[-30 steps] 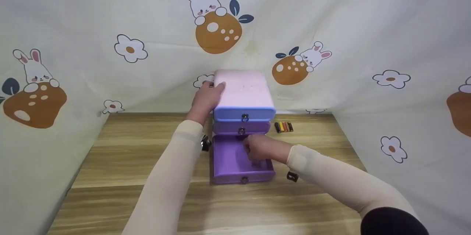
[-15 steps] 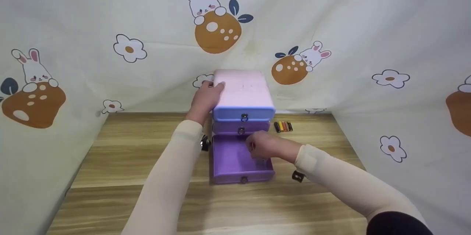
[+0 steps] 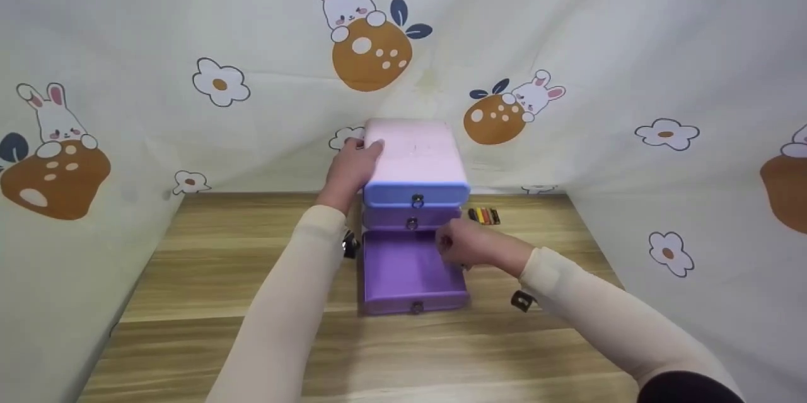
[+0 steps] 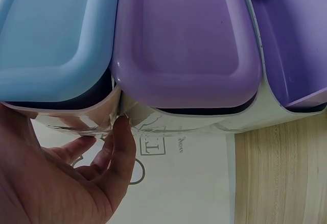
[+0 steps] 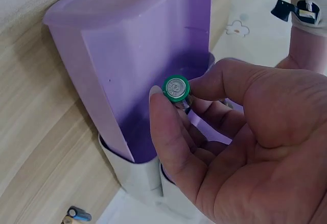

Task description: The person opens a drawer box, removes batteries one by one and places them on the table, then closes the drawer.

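A small stacked drawer unit (image 3: 416,154) with a pink top stands on the table, its bottom purple drawer (image 3: 403,274) pulled out. My left hand (image 3: 351,169) grips the unit's upper left edge, thumb on top. In the left wrist view its bent fingers (image 4: 122,147) press against the unit's side. Over the right side of the pulled-out drawer is my right hand (image 3: 470,244). Its thumb and fingers pinch a battery (image 5: 177,88) with a green rim, seen end-on in the right wrist view; most of its length is hidden.
A row of several batteries (image 3: 484,216) lies on the table just right of the unit. The blue top drawer (image 3: 435,195) and purple middle drawer (image 3: 384,219) are pushed in. A printed cloth (image 3: 265,132) hangs behind and at both sides.
My right hand has moved right and slightly up, from inside the bottom drawer toward its right edge, pinching the battery. The left hand stays on the unit.
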### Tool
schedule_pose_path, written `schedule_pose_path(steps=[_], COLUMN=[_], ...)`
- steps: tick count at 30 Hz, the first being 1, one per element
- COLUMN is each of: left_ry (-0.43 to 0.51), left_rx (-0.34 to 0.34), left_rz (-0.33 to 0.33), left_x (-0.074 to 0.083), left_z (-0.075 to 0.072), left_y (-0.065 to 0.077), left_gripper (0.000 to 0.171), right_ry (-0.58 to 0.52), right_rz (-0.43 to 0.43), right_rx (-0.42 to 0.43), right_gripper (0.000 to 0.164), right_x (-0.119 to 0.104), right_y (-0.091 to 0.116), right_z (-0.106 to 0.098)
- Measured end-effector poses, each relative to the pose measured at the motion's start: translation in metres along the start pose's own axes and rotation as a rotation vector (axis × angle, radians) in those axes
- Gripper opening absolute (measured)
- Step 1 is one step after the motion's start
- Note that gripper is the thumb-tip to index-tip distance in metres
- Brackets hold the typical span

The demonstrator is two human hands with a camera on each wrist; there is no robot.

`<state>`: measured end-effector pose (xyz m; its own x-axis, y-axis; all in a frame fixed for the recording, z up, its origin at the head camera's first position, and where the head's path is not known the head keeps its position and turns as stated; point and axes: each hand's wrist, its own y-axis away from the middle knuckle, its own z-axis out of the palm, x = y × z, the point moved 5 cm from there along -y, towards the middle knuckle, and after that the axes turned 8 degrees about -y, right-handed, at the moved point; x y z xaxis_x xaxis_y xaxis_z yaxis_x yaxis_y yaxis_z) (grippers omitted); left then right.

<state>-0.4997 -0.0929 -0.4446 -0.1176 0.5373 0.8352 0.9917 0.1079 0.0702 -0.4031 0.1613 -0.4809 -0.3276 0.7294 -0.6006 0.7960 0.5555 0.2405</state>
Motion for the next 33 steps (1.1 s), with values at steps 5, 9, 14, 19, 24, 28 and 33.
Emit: schedule_pose_path(steps=[5,9,14,19,24,28,33], left_ry=[0.002,0.016,0.017,0.025,0.008,-0.005,-0.010], left_rx=[0.001,-0.001,-0.002,-0.012,-0.005,0.006,0.009], left_rz=[0.000,0.004,0.009,-0.006,-0.003,-0.002,-0.005], left_x=[0.001,0.003,0.004,0.001,0.001,0.001,0.001], left_z=[0.000,-0.001,-0.002,0.000,0.000,0.000,-0.001], left_y=[-0.001,-0.001,0.000,0.000,0.000,-0.002,-0.001], left_gripper=[0.079,0.079,0.079,0.080,0.081,0.081,0.080], right_ry=[0.020,0.033,0.004,-0.028,-0.071,-0.099,-0.121], right_rz=[-0.026,-0.019,0.003,0.004,0.032,0.054,0.060], right_rx=[0.036,0.051,0.076,0.102,0.113,0.114,0.120], right_gripper=[0.018,0.016,0.014,0.013,0.014,0.012,0.011], right_x=[0.003,0.007,0.014,0.022,0.032,0.042,0.053], right_y=[0.000,0.000,0.002,0.006,0.010,0.010,0.011], right_z=[-0.009,-0.016,-0.023,-0.029,-0.036,-0.042,-0.050])
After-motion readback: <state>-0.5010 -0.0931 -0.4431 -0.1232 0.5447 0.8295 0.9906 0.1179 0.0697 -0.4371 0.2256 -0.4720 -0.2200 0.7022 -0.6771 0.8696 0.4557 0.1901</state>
